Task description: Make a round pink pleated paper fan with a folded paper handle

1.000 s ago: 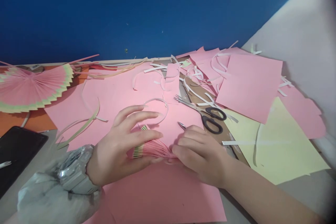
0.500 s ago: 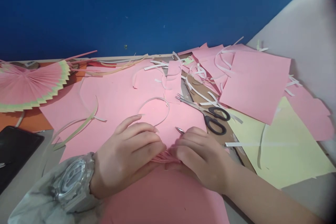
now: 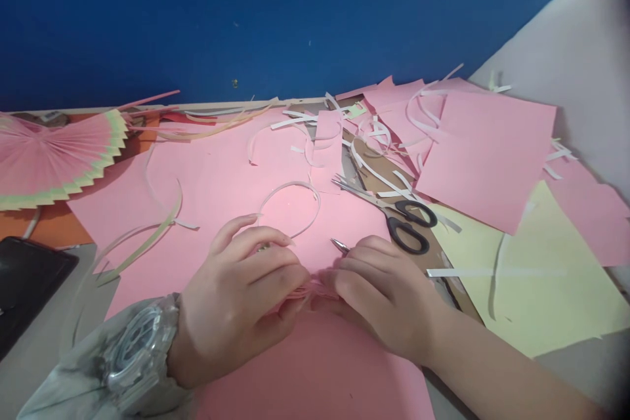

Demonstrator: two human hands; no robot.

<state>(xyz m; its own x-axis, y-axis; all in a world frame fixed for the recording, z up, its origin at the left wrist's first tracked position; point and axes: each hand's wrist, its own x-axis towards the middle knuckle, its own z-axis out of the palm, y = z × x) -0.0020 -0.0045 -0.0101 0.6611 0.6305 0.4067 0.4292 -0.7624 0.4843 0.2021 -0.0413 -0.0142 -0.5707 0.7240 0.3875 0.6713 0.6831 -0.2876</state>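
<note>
Above a pink sheet (image 3: 315, 367), the left hand (image 3: 246, 298) and right hand (image 3: 381, 295) grip pleated pink paper (image 3: 306, 291) between them (mostly hidden). A pointed metal tip (image 3: 339, 246) projects beyond the right hand; farther off lie black-handled scissors (image 3: 386, 204) and, leftward, a spread paper fan (image 3: 62, 161).

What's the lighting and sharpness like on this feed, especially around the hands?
Head view: light pools on the far pink paper, while the near pink paper sits in shade; same view: folded pink paper between left hand and right hand looks soft; same view: clear wristwatch glints, right-hand picture corners darken.
</note>
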